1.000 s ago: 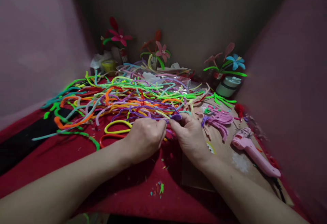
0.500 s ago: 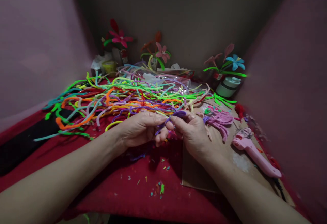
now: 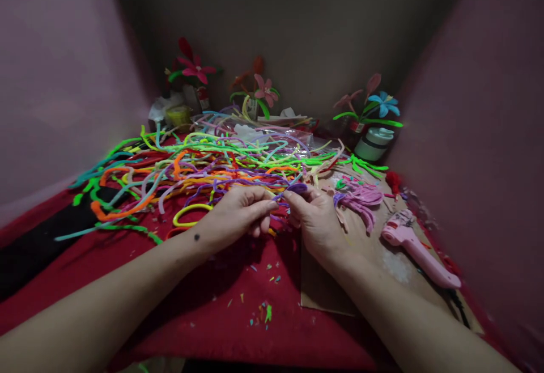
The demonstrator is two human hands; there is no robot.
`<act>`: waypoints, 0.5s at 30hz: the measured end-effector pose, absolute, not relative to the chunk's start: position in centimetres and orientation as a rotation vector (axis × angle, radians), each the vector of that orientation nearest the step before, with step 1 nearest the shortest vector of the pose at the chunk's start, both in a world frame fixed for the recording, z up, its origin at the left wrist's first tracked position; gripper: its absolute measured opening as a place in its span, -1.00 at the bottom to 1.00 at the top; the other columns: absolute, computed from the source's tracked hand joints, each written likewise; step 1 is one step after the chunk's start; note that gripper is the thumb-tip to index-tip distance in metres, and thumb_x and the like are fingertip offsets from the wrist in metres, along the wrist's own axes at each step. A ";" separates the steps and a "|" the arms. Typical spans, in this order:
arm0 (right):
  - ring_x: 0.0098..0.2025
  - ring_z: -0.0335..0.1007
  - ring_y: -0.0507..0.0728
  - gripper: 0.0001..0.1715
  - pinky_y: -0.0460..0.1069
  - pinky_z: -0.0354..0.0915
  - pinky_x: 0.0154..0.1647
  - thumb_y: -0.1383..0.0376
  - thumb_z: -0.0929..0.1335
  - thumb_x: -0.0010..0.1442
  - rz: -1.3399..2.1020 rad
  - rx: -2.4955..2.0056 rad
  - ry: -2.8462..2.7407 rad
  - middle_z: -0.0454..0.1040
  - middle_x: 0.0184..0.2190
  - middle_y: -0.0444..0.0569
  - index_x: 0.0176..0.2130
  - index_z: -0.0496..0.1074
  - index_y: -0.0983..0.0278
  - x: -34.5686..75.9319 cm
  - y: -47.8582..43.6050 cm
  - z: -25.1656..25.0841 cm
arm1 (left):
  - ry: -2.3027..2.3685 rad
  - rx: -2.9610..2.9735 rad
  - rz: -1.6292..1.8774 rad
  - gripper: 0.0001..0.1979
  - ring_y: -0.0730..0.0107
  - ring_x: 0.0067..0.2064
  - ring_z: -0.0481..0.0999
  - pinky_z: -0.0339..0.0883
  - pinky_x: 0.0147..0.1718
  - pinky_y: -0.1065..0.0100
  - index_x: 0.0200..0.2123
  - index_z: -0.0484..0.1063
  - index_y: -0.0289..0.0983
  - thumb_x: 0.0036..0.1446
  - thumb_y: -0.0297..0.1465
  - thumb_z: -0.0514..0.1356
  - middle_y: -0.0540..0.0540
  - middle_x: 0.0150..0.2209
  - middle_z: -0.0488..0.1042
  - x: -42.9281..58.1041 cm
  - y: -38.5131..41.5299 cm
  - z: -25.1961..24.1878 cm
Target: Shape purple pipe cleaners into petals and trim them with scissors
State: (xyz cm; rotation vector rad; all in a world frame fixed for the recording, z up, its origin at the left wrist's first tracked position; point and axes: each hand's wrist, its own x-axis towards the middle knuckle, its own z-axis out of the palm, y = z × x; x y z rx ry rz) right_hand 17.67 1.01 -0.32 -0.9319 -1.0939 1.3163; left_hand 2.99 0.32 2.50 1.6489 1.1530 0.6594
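Between my hands is a purple pipe cleaner, bent into a narrow loop at its right end. My left hand pinches its left end between thumb and fingers. My right hand grips the looped part, with the thumb on top. Just behind my hands spreads a heap of colourful pipe cleaners. Beside my right hand, a bundle of lilac pipe cleaner pieces lies on a cardboard sheet. A yellow ring-shaped handle shows near my left wrist.
A pink glue gun rests on the cardboard at right. Small pots with pipe cleaner flowers stand at the back, near a pale green jar. Scraps dot the red cloth. Pink walls flank the table.
My left hand has turned, its fingers curling in and the wrist rolling over. The purple pipe cleaner's dangling end no longer shows below my fingers. The view has shifted slightly.
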 end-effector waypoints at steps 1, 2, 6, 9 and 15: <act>-0.68 -0.03 -0.09 -0.87 -0.13 0.03 -0.61 0.28 0.37 -0.01 1.299 -0.931 -1.099 0.17 -0.71 -0.30 -0.49 0.36 0.29 17.7 1.1 -0.4 | 1.126 1.580 0.657 -0.75 0.59 -0.64 0.28 0.12 -0.62 0.52 -0.52 0.31 -0.32 0.12 -0.29 0.06 0.03 -0.62 0.38 3.0 0.5 2.6; -0.68 -0.03 -0.09 -0.87 -0.13 0.02 -0.62 0.27 0.37 0.00 1.288 -0.930 -1.103 0.18 -0.70 -0.30 -0.48 0.36 0.29 17.6 1.1 -0.5 | 1.116 1.535 0.670 -0.78 0.58 -0.63 0.30 0.13 -0.62 0.52 -0.49 0.32 -0.32 0.10 -0.29 0.08 0.02 -0.61 0.39 2.9 0.6 2.6; -0.70 -0.06 -0.09 -0.78 -0.13 -0.03 -0.66 0.19 0.36 0.01 1.339 -0.942 -1.068 0.14 -0.71 -0.30 -0.48 0.31 0.28 17.5 0.9 -0.7 | 1.193 1.535 0.829 -0.81 0.56 -0.61 0.31 0.17 -0.57 0.50 -0.44 0.34 -0.31 0.08 -0.29 0.11 0.04 -0.60 0.38 2.6 0.9 3.0; -0.67 -0.06 -0.08 -0.64 -0.12 -0.05 -0.65 0.12 0.33 0.05 1.365 -0.949 -1.246 0.09 -0.73 -0.27 -0.61 0.23 0.29 17.5 0.0 -0.1 | 1.272 1.602 0.976 -0.82 0.52 -0.50 0.35 0.21 -0.48 0.48 -0.41 0.39 -0.31 0.06 -0.29 0.13 0.02 -0.52 0.42 2.2 1.3 3.9; -0.64 -0.07 -0.08 -0.50 -0.10 -0.09 -0.60 0.15 0.31 0.08 0.938 -0.694 -2.105 0.05 -0.74 -0.24 -0.74 0.13 0.30 17.2 -2.5 0.0 | 1.280 1.726 0.804 -0.79 0.56 -0.57 0.18 0.02 -0.61 0.49 -0.47 0.44 -0.34 -0.02 -0.28 0.19 0.06 -0.62 0.28 4.7 3.3 5.1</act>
